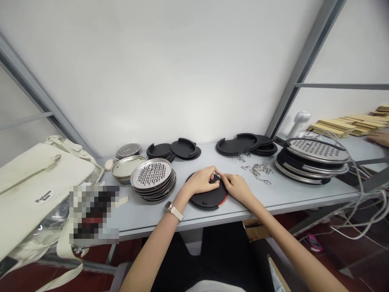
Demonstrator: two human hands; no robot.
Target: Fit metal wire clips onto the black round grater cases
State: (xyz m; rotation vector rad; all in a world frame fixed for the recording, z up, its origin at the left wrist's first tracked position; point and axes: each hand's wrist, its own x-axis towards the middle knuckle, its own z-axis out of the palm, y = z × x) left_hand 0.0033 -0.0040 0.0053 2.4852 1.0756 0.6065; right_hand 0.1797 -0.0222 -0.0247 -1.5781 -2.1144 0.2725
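Below frame centre, the disc [210, 197] lies under the left hand [203, 180], right hand [237, 187] at its upper-right rim, fingers bent, grips unclear.

Disc [209, 198] on table [133, 215] | grater stack [153, 182] left | clips [260, 169] right

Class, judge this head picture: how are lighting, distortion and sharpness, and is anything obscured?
Head view: soft, bright light across the white wall; head view: grey posts lean outward, suggesting lens distortion; head view: a co-worker's hand at the right edge looks blurred; head view: mosaic blocks cover an area beside the cream bag; detail between left hand and right hand is unclear.
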